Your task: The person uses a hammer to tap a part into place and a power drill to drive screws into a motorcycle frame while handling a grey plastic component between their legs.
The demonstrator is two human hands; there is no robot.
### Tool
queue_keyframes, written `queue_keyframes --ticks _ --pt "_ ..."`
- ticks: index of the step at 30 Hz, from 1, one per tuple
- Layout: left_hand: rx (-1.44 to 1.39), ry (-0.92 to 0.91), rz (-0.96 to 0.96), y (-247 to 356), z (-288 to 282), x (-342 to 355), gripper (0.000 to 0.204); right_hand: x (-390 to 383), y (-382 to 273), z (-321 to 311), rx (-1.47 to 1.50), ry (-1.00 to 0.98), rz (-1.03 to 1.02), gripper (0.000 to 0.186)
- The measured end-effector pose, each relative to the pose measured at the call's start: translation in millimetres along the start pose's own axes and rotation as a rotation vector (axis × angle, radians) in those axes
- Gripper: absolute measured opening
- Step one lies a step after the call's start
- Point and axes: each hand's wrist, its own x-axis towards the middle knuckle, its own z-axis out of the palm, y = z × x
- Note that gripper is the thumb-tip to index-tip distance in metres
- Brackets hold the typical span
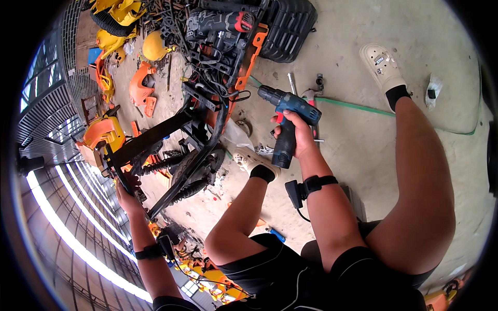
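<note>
At the black frame (150, 139), left hand (127, 200), grip unclear.

Drill (290, 105) R of veh. frame (151, 137), above flr (353, 150), btwn L clog (247, 158) & R clog (383, 70).

The concrete floor (347, 31) carries a green line (353, 105) and an orange panel (138, 89).

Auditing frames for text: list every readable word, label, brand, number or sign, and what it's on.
Printed wording isn't copied out; marks by location:
Charm on the right-foot beige clog: small lettering.
Red end of the grey-black power tool: print, too small to read.
Blue-black drill in the right hand: any marking too small to read.
</note>
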Motion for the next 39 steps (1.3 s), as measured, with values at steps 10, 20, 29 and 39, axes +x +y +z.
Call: queue_keyframes --ticks 10,20,29,39 --pt "0.025 0.038 -0.017 6.2 3.2 -4.7 0.047 11.9 17.6 14.9 0.014 0.043 0.003 0.033" --pt "0.005 0.038 -0.010 4.7 3.3 -6.0 0.047 10.6 20.9 28.2 0.124 0.050 0.032 0.026" --pt "0.014 0.027 -0.012 -0.5 -0.6 -2.8 0.047 0.0 37.1 60.9 0.385 0.033 0.045 0.015" --pt "0.054 0.019 0.013 0.8 1.2 -2.3 0.047 0.1 29.5 58.7 0.395 0.032 0.071 0.016"
